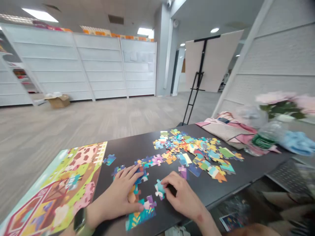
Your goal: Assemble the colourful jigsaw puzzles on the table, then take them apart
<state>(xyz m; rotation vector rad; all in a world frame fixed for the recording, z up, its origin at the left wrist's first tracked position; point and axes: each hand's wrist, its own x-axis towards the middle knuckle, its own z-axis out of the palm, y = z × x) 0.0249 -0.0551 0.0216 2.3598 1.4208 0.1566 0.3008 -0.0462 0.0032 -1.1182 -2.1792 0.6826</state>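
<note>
My left hand lies flat, fingers spread, over a partly joined puzzle section on the dark table, covering some of its pieces. Between the thumb and fingers of my right hand is a teal and white puzzle piece, just right of that section. A purple puzzle piece lies beyond my right hand. Joined purple and pink pieces run along the section's far side. One blue piece sits apart, near the farm picture board.
A farm picture board covers the table's left side. Many loose pieces are heaped at the back right. Beyond them are a pink cloth, a plastic bottle and pink flowers. An easel stands behind the table.
</note>
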